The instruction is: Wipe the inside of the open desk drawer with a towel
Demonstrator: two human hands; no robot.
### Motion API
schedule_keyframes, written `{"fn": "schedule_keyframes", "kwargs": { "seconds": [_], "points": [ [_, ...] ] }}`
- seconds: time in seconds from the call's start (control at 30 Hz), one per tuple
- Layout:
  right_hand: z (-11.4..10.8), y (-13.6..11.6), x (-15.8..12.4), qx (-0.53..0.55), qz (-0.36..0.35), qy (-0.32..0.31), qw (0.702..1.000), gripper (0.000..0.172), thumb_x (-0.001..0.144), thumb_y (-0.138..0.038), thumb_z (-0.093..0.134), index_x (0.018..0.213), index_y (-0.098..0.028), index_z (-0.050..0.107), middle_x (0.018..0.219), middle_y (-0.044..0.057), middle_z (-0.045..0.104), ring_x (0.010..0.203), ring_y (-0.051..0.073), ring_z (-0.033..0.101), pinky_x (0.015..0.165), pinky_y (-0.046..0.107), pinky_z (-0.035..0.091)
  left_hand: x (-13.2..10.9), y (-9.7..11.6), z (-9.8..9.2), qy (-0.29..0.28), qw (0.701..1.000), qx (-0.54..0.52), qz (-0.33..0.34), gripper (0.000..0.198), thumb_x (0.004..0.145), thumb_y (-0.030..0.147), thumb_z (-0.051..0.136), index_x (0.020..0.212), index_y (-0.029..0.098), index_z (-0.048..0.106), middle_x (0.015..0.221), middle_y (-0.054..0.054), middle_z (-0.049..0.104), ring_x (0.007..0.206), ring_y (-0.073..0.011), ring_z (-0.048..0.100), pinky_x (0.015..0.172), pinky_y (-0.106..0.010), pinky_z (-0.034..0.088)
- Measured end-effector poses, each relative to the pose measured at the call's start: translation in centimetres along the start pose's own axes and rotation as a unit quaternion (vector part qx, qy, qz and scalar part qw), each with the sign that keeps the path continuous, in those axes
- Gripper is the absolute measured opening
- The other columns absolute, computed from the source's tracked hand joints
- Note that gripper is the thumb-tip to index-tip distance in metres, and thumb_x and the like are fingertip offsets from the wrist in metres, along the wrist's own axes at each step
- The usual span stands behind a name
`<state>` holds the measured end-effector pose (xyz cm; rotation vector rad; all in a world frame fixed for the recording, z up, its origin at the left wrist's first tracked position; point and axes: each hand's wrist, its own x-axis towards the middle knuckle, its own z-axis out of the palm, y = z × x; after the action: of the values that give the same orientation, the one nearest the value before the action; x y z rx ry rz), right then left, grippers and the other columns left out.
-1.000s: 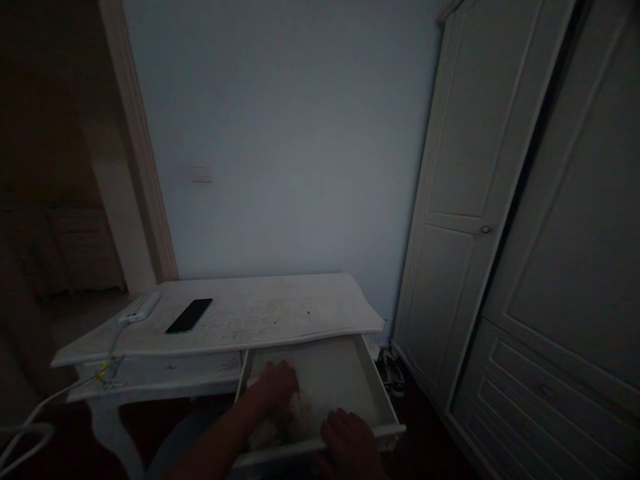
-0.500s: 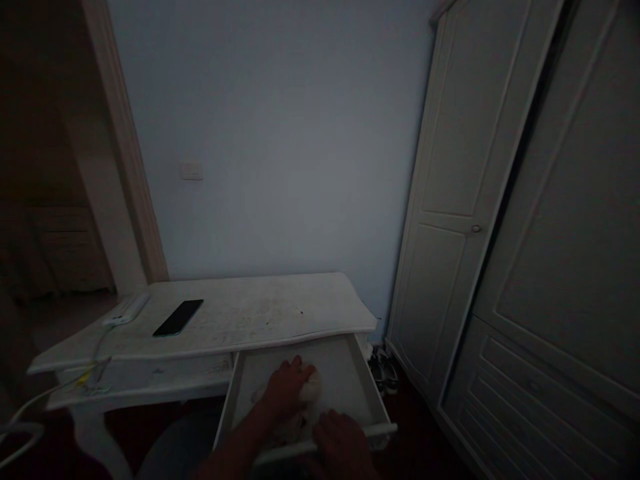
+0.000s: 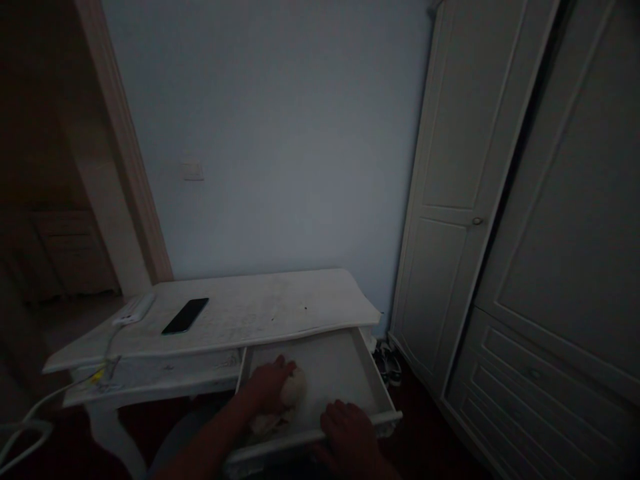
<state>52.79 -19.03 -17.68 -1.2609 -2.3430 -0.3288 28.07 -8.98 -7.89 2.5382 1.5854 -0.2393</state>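
Note:
A white drawer (image 3: 340, 367) is pulled out from the desk. Inside it, at the left side, my left hand (image 3: 273, 387) presses down with its fingers curled on a crumpled pale cloth (image 3: 294, 390). Part of the cloth is hidden under the palm and forearm. Small dark specks show beside it. My right hand (image 3: 347, 430) grips the top edge of the drawer's front panel, fingers bent over it; its thumb is hard to see in the dim light.
A phone (image 3: 186, 316) and a white power strip (image 3: 135, 309) lie on the white desk top (image 3: 280, 297). A cable (image 3: 45, 403) hangs at the left. Shoes (image 3: 387, 363) stand on the floor beside a tall wardrobe (image 3: 445, 267).
My left hand has slid left across the drawer bottom with the cloth, baring more of the middle. My right hand stays on the drawer front. The view has shifted slightly.

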Motion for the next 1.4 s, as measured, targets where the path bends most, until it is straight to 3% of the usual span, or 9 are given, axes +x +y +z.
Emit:
{"fn": "schedule_keyframes", "kwargs": {
  "seconds": [0.13, 0.27, 0.43, 0.53, 0.63, 0.8, 1.0, 1.23, 1.4],
  "points": [
    [1.3, 0.4, -0.3, -0.006, -0.006, -0.001, 1.000, 0.046, 0.090, -0.069, 0.069, 0.100, -0.025, 0.062, 0.099, 0.006, 0.073, 0.093, 0.027, 0.065, 0.083, 0.036, 0.050, 2.8, 2.4, -1.1, 0.026, 1.000, -0.006, -0.015, 0.088, 0.070, 0.049, 0.081, 0.150, 0.026, 0.051, 0.144, -0.019, 0.061, 0.118, -0.0394, 0.071, 0.099, -0.052, 0.057],
    [1.9, 0.7, -0.4, 0.017, -0.019, 0.036, 0.999, 0.046, 0.087, -0.068, 0.069, 0.104, -0.025, 0.063, 0.099, 0.006, 0.074, 0.092, 0.028, 0.068, 0.080, 0.037, 0.052, 5.3, 8.1, -0.8, 0.028, 0.999, -0.021, 0.030, 0.081, 0.074, 0.051, 0.080, 0.145, 0.026, 0.052, 0.141, -0.017, 0.063, 0.117, -0.0396, 0.072, 0.097, -0.052, 0.057],
    [1.2, 0.6, -0.1, 0.051, -0.042, 0.071, 0.995, 0.046, 0.090, -0.064, 0.066, 0.115, -0.025, 0.064, 0.110, 0.009, 0.076, 0.100, 0.030, 0.070, 0.087, 0.039, 0.054, 6.2, 13.2, 0.3, -0.004, 0.993, -0.033, 0.113, 0.034, 0.101, 0.041, 0.048, 0.131, 0.037, 0.063, 0.134, -0.008, 0.070, 0.116, -0.0343, 0.073, 0.093, -0.051, 0.057],
    [0.6, 0.5, -0.2, 0.037, -0.043, 0.080, 0.995, 0.043, 0.091, -0.065, 0.065, 0.110, -0.026, 0.063, 0.108, 0.009, 0.076, 0.099, 0.030, 0.071, 0.085, 0.039, 0.055, 5.2, 11.1, 0.2, 0.002, 0.995, -0.029, 0.099, 0.051, 0.088, 0.049, 0.067, 0.137, 0.036, 0.059, 0.137, -0.009, 0.067, 0.116, -0.0354, 0.072, 0.095, -0.049, 0.057],
    [0.0, 0.3, -0.3, 0.027, -0.029, 0.071, 0.997, 0.040, 0.093, -0.064, 0.063, 0.107, -0.026, 0.063, 0.106, 0.008, 0.076, 0.098, 0.029, 0.070, 0.087, 0.039, 0.054, 3.0, 6.6, -0.2, 0.025, 0.999, -0.021, 0.031, 0.084, 0.072, 0.060, 0.078, 0.146, 0.030, 0.053, 0.143, -0.013, 0.064, 0.116, -0.0364, 0.072, 0.096, -0.048, 0.057],
    [-0.8, 0.0, -0.5, 0.025, -0.022, 0.060, 0.998, 0.036, 0.095, -0.060, 0.064, 0.104, -0.026, 0.061, 0.103, 0.007, 0.074, 0.098, 0.028, 0.067, 0.089, 0.039, 0.051, -1.4, 1.2, 0.0, 0.049, 0.994, 0.013, -0.102, 0.083, 0.088, 0.066, 0.055, 0.149, 0.010, 0.051, 0.130, -0.027, 0.070, 0.119, -0.0450, 0.069, 0.105, -0.061, 0.047],
    [-0.8, 0.0, -0.1, 0.020, -0.013, 0.041, 0.999, 0.036, 0.091, -0.059, 0.068, 0.102, -0.026, 0.061, 0.101, 0.006, 0.073, 0.095, 0.027, 0.066, 0.085, 0.039, 0.049, -4.4, 1.5, 0.9, -0.007, 0.998, 0.004, -0.068, 0.092, 0.080, 0.073, 0.062, 0.150, 0.014, 0.056, 0.150, -0.028, 0.058, 0.124, -0.0466, 0.067, 0.105, -0.060, 0.051],
    [-0.7, -0.2, -0.3, 0.029, 0.000, 0.024, 0.999, 0.038, 0.090, -0.061, 0.069, 0.103, -0.025, 0.062, 0.103, 0.006, 0.073, 0.098, 0.028, 0.066, 0.088, 0.040, 0.050, -3.9, 1.5, 0.1, -0.081, 0.996, -0.027, 0.020, 0.090, 0.073, 0.030, 0.078, 0.157, 0.037, 0.048, 0.173, -0.012, 0.035, 0.146, -0.0418, 0.051, 0.113, -0.056, 0.048],
    [-2.1, -0.4, 0.9, 0.084, 0.052, -0.034, 0.995, 0.042, 0.092, -0.066, 0.068, 0.105, -0.026, 0.063, 0.103, 0.005, 0.074, 0.096, 0.028, 0.069, 0.086, 0.040, 0.052, -3.1, 1.1, 0.2, -0.089, 0.993, -0.059, 0.044, 0.104, 0.064, 0.032, 0.086, 0.158, 0.041, 0.043, 0.168, -0.010, 0.040, 0.146, -0.0424, 0.050, 0.115, -0.057, 0.048]
  ]
}}
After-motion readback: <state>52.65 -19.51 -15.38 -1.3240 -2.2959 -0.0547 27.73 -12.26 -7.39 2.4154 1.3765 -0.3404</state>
